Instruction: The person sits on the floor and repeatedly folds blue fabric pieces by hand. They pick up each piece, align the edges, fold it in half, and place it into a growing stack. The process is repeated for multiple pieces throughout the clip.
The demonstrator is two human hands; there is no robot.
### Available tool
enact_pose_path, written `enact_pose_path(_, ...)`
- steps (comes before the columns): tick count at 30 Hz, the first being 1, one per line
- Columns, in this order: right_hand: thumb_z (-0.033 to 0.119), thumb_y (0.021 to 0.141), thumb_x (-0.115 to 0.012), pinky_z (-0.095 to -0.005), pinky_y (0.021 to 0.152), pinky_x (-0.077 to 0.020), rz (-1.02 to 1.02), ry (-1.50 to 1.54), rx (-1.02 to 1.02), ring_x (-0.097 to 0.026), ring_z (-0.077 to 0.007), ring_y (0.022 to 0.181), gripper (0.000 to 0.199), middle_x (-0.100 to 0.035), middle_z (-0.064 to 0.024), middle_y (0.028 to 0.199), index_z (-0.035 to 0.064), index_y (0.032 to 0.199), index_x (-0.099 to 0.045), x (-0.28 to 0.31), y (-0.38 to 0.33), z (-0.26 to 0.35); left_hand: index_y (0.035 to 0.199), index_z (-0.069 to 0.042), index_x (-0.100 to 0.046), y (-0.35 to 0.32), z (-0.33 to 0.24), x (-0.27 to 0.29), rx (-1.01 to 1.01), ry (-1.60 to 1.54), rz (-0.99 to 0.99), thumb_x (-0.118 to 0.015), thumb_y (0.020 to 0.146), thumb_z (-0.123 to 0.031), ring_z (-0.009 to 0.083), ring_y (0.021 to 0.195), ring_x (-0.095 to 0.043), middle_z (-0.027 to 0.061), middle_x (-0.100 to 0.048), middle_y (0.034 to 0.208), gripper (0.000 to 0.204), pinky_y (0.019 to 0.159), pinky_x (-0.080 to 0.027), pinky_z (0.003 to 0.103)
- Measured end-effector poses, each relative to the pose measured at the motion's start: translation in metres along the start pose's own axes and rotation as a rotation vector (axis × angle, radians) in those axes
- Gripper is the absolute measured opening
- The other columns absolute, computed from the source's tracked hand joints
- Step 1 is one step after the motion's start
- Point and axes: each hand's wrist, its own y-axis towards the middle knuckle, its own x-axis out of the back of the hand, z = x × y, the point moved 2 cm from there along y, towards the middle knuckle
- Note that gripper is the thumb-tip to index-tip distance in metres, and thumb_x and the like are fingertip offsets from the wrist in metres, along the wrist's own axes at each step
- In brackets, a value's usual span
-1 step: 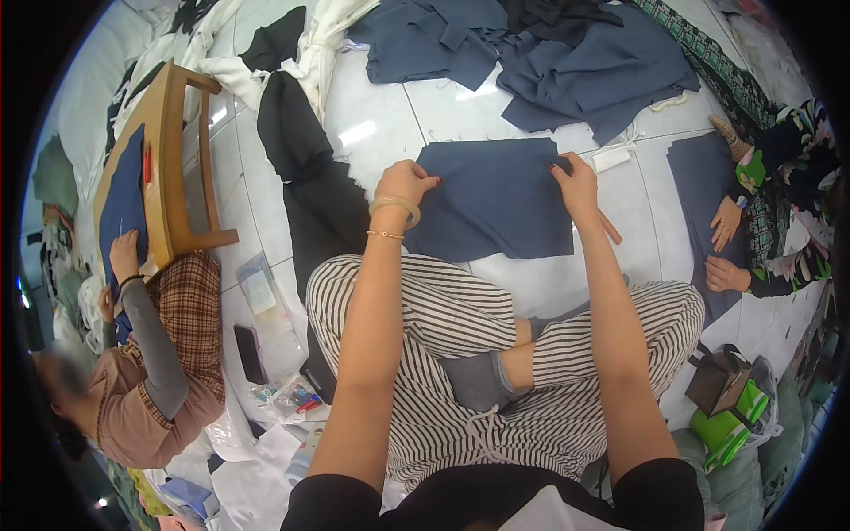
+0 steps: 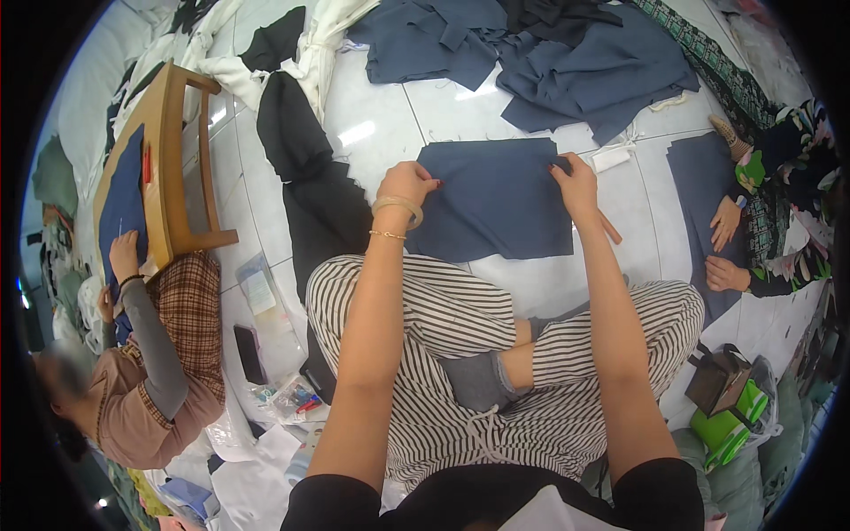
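Observation:
A dark blue piece of cloth (image 2: 496, 199), roughly square, lies spread on the tiles in front of my crossed legs. My left hand (image 2: 409, 184) pinches its left edge between thumb and fingers. At the upper right corner my right hand (image 2: 574, 181) has its fingers closed on the same cloth. Slack wrinkles run between the two grips. Just beyond my right wrist, a brown strip-like tool (image 2: 611, 227) lies partly hidden by my forearm. A small white object (image 2: 611, 159) rests on the floor beside my right hand.
Blue fabric heaps (image 2: 593, 75) lie ahead, black cloth (image 2: 323, 212) to my left. A person (image 2: 150, 372) works at a wooden bench (image 2: 177, 168) on the left. Another person's hands (image 2: 726, 226) press a blue panel (image 2: 695, 177) at right. A phone (image 2: 250, 354) lies near my left knee.

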Motion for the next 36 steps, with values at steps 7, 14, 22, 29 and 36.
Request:
enact_pose_path(7,0.014,0.086,-0.068,-0.0355,0.078,-0.0503,-0.044,0.096,0.004,-0.068,-0.0286,0.083,0.023,-0.070,-0.0159,0.089,-0.0010,0.103,-0.066,-0.001,0.003,-0.005,0.092,-0.001,-0.068,0.000,0.001,0.007,0.089,-0.055,-0.126,-0.075,0.083,-0.022,0.0259,0.081,-0.070,0.0130,-0.072,0.085,0.023,0.076,-0.054,0.035)
enact_pose_path(14,0.009,0.085,-0.069,-0.0328,0.075,-0.0500,-0.026,0.112,-0.020,-0.064,-0.0208,0.077,0.019,-0.067,-0.0116,0.084,-0.0022,0.100,-0.065,0.003,0.002,-0.004,0.094,-0.007,-0.070,-0.015,-0.021,-0.004,0.080,0.148,-0.034,-0.077,0.083,-0.025,0.0290,0.084,-0.070,0.0122,-0.073,0.088,0.022,0.077,-0.054,0.038)
enact_pose_path(22,-0.005,0.087,-0.060,-0.0262,0.065,-0.0515,0.025,0.306,-0.106,-0.061,-0.0124,0.070,0.013,-0.066,-0.0058,0.084,-0.0005,0.098,-0.065,-0.001,0.004,-0.006,0.101,-0.007,-0.069,-0.009,-0.005,0.009,0.168,0.109,-0.177,-0.078,0.082,-0.027,0.0289,0.090,-0.070,0.0124,-0.073,0.094,0.029,0.079,-0.053,0.039)
enact_pose_path(29,-0.004,0.086,-0.062,-0.0262,0.068,-0.0509,-0.004,0.302,-0.050,-0.061,-0.0124,0.072,0.015,-0.066,-0.0056,0.088,0.0002,0.101,-0.063,-0.006,0.000,-0.001,0.111,-0.007,-0.067,-0.012,-0.009,0.008,0.191,0.113,-0.155,-0.078,0.082,-0.029,0.0283,0.093,-0.070,0.0114,-0.072,0.105,0.038,0.081,-0.053,0.039)
enact_pose_path(36,-0.003,0.084,-0.064,-0.0279,0.075,-0.0500,-0.008,0.137,-0.007,-0.061,-0.0146,0.077,0.017,-0.066,-0.0068,0.095,0.0022,0.101,-0.064,-0.008,-0.006,0.004,0.101,-0.008,-0.072,-0.012,-0.013,0.010,0.255,0.080,-0.169,-0.074,0.085,-0.033,0.0292,0.092,-0.070,0.0113,-0.073,0.098,0.029,0.082,-0.053,0.040)
